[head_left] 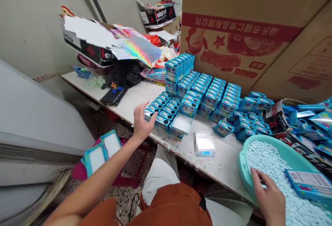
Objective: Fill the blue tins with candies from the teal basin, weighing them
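- Using the teal basin (241,165) as landmark here.
- Seeing the left hand (142,122) well left of the basin, up against a block of small blue boxes (167,110).
- Reading the end box (148,114) as sitting between parted thumb and fingers, well left of the basin — can't tell if actually gripped.
- Guessing at a long axis roughly along the front edge of the table (224,167); mostly covered, so not sure. Way closer to the left hand than the right.
- Spotting the right hand (271,196) at the basin's left side, fingers curled over pale pellets (261,150) — can't make out whether holding any.
- Also got a flat blue package (311,181) lying on those pellets in the basin.
- Behind the basin, showing a black carton (276,117) near a heap of blue packaging (306,115).
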`<state>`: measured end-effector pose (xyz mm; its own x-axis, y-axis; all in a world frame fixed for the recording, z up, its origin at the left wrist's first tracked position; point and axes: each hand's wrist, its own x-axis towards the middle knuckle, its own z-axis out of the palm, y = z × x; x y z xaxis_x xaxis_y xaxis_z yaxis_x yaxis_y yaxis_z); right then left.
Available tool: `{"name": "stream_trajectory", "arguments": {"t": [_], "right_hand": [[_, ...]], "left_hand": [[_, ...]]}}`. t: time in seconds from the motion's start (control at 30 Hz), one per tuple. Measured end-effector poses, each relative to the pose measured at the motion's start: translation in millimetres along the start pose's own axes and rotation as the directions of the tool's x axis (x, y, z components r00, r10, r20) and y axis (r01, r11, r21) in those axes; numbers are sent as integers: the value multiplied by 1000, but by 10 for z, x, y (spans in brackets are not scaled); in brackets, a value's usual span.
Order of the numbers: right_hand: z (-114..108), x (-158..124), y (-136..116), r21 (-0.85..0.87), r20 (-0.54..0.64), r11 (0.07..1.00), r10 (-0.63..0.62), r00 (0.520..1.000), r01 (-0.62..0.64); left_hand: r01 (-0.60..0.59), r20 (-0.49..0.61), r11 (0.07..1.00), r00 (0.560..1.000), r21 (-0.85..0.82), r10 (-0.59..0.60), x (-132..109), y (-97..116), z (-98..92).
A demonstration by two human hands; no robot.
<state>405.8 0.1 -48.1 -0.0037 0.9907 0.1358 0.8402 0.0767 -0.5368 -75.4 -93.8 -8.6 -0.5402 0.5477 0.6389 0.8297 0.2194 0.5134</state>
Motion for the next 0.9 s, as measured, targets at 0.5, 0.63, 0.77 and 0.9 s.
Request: {"name": "stream_trajectory", "arguments": {"t": [0.5,0.63,0.77,0.9], "right_hand": [[-42,-182,-533,118,-335,986,-74,939,120],[-59,-239,-512,114,-293,989,-58,954,95],[-58,-288,-426,124,-257,992,18,966,15],[-22,-314,-374,151,-246,988,61,967,-24]], "left_hand": [[329,204,944,924,11,-324,-1059,-373,374],[294,232,954,925,63,-301,-1082,-446,550],[305,193,944,926,125,-325,-1044,-443,664],[327,143,930,926,167,-351,-1060,-407,744]]}}
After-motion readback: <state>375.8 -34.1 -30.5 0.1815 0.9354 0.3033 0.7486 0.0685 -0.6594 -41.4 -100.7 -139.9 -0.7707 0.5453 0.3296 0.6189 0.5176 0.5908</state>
